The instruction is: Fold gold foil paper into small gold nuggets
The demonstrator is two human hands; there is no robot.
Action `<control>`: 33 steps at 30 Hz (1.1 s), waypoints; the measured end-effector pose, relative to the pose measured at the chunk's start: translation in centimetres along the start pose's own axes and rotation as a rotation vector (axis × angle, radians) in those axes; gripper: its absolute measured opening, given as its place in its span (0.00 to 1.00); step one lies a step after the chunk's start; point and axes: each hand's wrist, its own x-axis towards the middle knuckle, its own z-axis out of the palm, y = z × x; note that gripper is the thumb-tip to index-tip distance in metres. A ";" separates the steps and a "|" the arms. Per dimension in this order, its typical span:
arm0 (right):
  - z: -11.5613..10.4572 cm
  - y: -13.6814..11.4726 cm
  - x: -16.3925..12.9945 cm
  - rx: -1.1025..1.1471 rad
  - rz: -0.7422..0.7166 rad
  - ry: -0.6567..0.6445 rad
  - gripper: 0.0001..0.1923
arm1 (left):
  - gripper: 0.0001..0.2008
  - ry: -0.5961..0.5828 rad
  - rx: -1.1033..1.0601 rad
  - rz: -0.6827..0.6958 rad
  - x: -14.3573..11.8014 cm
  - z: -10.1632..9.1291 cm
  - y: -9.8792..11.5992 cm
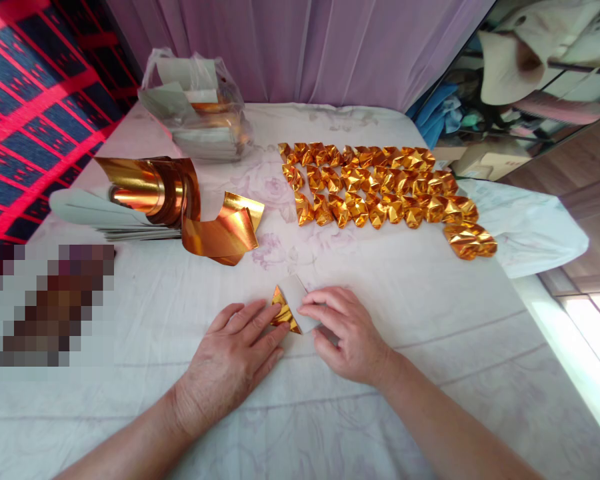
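Note:
A small sheet of foil paper lies on the cloth between my hands, its pale side up, with a gold corner folded over on the left. My left hand is open and lies nearly flat, its fingertips pressing on the gold fold. My right hand is closed on the sheet's right edge, fingers bent over the pale side and thumb close to the lower edge. Beyond the hands, several folded gold foil pieces stand in rows. Loose gold foil sheets curl at the left.
A thick curled stack of gold foil rests on pale sheets at the left. Behind it stands a clear plastic bag of paper. A white bag hangs over the table's right edge, near a cluttered shelf. A purple curtain borders the back.

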 end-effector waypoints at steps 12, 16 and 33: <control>0.3 0.3 -0.1 -0.032 0.032 0.002 0.20 | 0.13 -0.021 0.028 -0.059 0.3 0.0 -0.7; 0.3 0.2 -0.2 -0.038 0.019 -0.029 0.21 | 0.12 -0.017 0.015 -0.081 0.4 0.0 -0.7; 0.4 0.4 -0.2 -0.117 -0.055 -0.003 0.11 | 0.13 0.002 -0.026 -0.088 0.4 0.0 -1.0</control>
